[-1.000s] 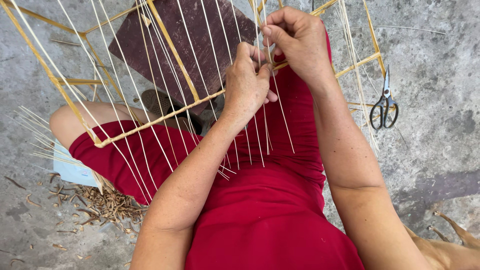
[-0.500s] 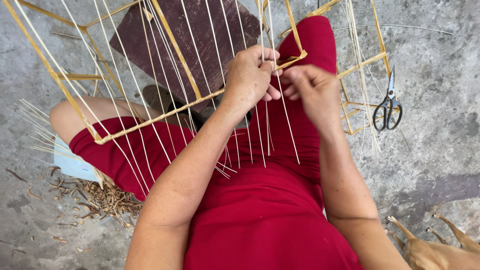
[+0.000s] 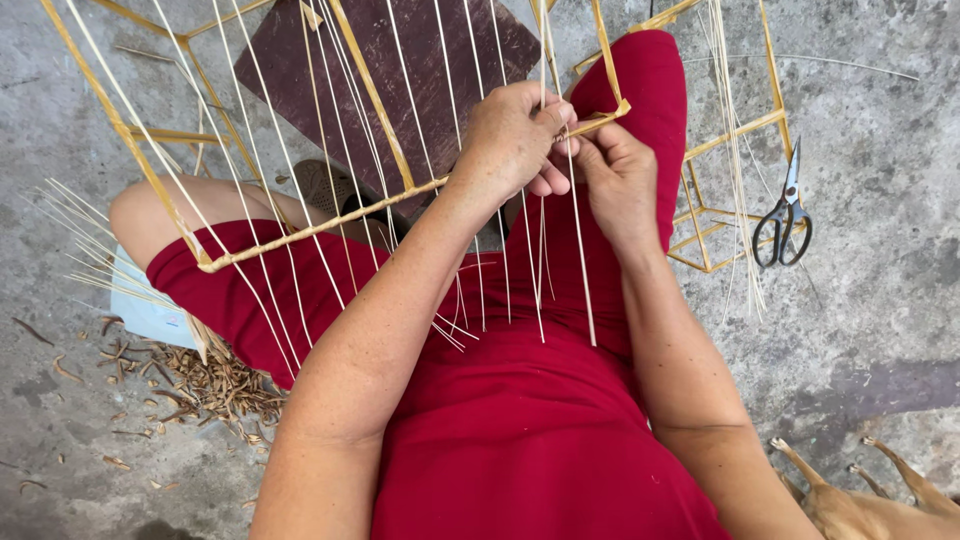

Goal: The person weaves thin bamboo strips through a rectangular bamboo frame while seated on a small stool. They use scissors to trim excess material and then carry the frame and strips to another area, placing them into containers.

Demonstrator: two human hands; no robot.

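Bamboo frame [image 3: 320, 235] rail runs 8-to-2 o'clock. Left hand [image 3: 510, 140] grips its upper corner; right hand [image 3: 615, 175], touching at 4 o'clock, pinches a thin strip [image 3: 578, 250] hanging toward 6.

The yellow bamboo-strip frame [image 3: 330, 225] slants across the lap, and its thin pale upright slivers [image 3: 480, 200] stand close together, leaving only narrow slots between them. The left hand [image 3: 510, 140] and right hand [image 3: 615, 175] crowd the frame's near corner. A dark brown flat board [image 3: 400, 60] lies behind the slivers. To the right, black-handled scissors [image 3: 783, 225] lie on the grey concrete floor [image 3: 880, 130], with bare floor around them. Brown shavings [image 3: 215, 385] litter the floor at lower left.
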